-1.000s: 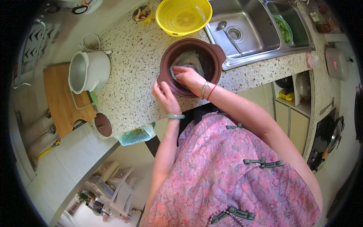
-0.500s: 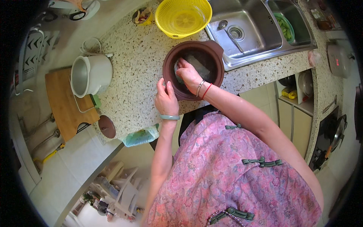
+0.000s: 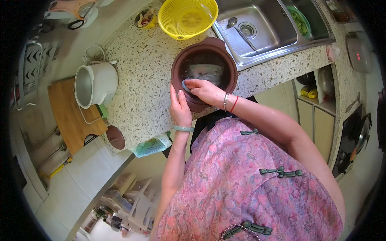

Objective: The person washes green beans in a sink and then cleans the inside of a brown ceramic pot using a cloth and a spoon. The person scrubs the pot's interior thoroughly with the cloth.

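Observation:
A round dark brown clay pot (image 3: 230,72) stands on the speckled counter in front of me. My left hand (image 3: 180,110) steadies it at the near left, fingers and thumb pressed along its wall and rim. Inside the pot, my right hand (image 3: 207,93) is closed on a pale blue cloth (image 3: 185,85), held against the inner wall at the near left. Most of the cloth is hidden under the fingers. A pale, shiny patch shows on the pot's bottom; whether it is water or reflected light I cannot make out.
Behind the pot stands a yellow colander (image 3: 188,18), beside a small yellow cup (image 3: 145,19). At right is a steel sink (image 3: 265,24) with a ladle (image 3: 241,34) and a green basket of green vegetables (image 3: 299,22). Left are a white cooker pot (image 3: 96,82), a cutting board (image 3: 66,112) and a brown lid (image 3: 116,137).
My right hand has moved toward me along the pot's inner wall, bringing the blue cloth into sight. My left hand stays at the pot's left side. The whole view has shifted slightly.

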Demonstrator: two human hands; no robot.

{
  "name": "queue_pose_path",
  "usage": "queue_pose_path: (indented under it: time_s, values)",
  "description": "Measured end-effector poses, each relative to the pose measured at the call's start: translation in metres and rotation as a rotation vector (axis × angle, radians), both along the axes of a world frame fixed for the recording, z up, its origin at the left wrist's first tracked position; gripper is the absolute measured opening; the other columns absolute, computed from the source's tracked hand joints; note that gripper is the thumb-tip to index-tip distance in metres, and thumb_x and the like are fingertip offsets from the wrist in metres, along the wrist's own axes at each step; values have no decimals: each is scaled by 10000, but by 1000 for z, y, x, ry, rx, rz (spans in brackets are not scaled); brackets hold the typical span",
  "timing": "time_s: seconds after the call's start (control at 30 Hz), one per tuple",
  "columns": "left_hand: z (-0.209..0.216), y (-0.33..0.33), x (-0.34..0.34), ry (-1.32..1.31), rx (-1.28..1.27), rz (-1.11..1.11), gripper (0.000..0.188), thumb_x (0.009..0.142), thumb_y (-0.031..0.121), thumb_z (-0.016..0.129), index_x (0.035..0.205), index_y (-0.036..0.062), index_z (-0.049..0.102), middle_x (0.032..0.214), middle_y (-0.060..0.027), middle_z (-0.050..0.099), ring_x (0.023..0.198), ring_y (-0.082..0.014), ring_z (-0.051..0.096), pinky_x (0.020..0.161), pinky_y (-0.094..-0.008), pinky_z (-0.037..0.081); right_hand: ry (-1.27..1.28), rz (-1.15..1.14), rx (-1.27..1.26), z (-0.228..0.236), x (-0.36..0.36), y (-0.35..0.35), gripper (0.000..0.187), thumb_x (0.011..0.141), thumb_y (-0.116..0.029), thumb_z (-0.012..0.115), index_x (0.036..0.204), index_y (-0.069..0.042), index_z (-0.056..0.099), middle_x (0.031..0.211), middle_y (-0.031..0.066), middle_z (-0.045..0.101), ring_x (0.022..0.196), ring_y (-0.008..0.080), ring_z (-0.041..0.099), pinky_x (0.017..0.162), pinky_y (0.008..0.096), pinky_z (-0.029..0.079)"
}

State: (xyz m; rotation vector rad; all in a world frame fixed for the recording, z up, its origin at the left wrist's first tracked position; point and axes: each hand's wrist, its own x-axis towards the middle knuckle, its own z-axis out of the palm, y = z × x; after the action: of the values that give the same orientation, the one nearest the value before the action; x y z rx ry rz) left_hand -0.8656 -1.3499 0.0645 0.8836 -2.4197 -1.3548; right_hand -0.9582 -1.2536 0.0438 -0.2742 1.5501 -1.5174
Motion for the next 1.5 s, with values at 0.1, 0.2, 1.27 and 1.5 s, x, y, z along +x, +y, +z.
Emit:
queue_pose_path:
  time_s: [0.1, 0.2, 1.27, 1.5]
  values:
    - [8, 5, -3, -128, 69, 43, 444, 984, 252, 418, 1373, 39, 393, 1225, -165, 580, 1070, -223, 583, 888, -334, 452, 71, -116, -84, -8, 7, -11, 453, 856, -30, 424, 1301, 51, 434, 1246, 227, 546, 1174, 284, 527, 994, 326, 394]
    - [3, 6, -3, -52, 21, 13, 452, 986, 246, 412, 1388, 43, 371, 1230, -162, 574, 1058, -224, 582, 878, -332, 451, 75, -254, -83, -12, -6, -28, 477, 836, 5, 414, 1310, 55, 418, 1260, 242, 530, 1187, 300, 514, 1004, 327, 386]
    - [15, 15, 0, -133, 216, 78, 477, 985, 293, 409, 1399, 68, 339, 1105, -218, 620, 879, -334, 648, 742, -389, 493, 462, 112, 462, -19, -38, -28, 386, 791, -64, 492, 1154, 61, 533, 1090, 281, 595, 1047, 400, 570, 898, 427, 462]
    - [12, -13, -10, -100, -182, -12, 454, 969, 315, 449, 1379, 122, 408, 927, -194, 656, 752, -306, 631, 657, -382, 470, 490, 92, 461, -30, -36, -30, 214, 764, -125, 601, 898, 21, 681, 910, 248, 646, 900, 375, 634, 791, 410, 502]
